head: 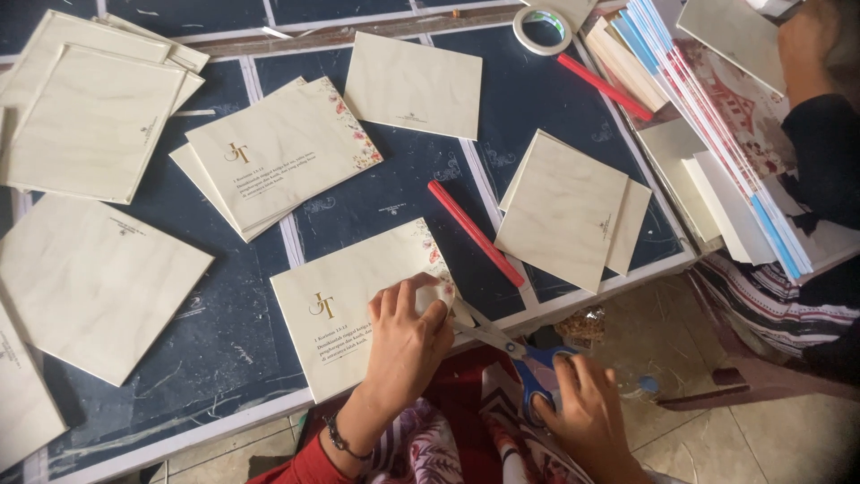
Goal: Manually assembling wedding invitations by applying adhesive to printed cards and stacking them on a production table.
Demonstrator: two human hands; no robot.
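Two hands work at the near edge of the dark table [394, 193], and we take the card [349, 300] under them as our landmark. Our left hand [408, 341] lies flat on the card's right half, fingers spread and slightly curled, pressing it down rather than gripping it. Our right hand [587, 408], just right of the card and off the table edge, is closed through the blue handles of the scissors [502, 345], whose blades point toward the card's right corner beside the left fingertips. Beyond the card's right end lies a red strip [475, 233], slanting away. Farther right of it sits a small stack of blank cream cards [569, 211]. Straight beyond the card is another stack with gold lettering and flowered corner [282, 152], and a single blank card [412, 85] past that. Far right of the card a tape roll [542, 29] rests near a second red strip [605, 87], and another person's hand [806, 40] holds sheets at the corner.
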